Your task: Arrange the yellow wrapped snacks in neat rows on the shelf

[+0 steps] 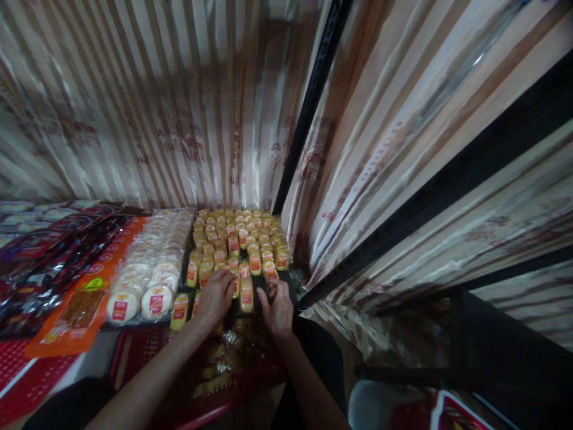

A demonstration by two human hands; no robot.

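Note:
My left hand [216,297] rests palm down with bent fingers on the front rows of small yellow packets with red labels [237,239], which fill a dark shelf surface. My right hand [278,304] sits beside it at the shelf's front right, its fingers curled near the last packets; whether it grips one is unclear. One yellow packet [246,295] stands between the two hands.
Left of the yellow packets lie rows of round white wrapped cakes [150,269], then orange packets [80,307] and dark glossy packets [40,263]. A red plastic basket [210,370] holding more packets sits below my forearms. Striped plastic curtains [380,149] and black frame bars [313,101] close off the back and right.

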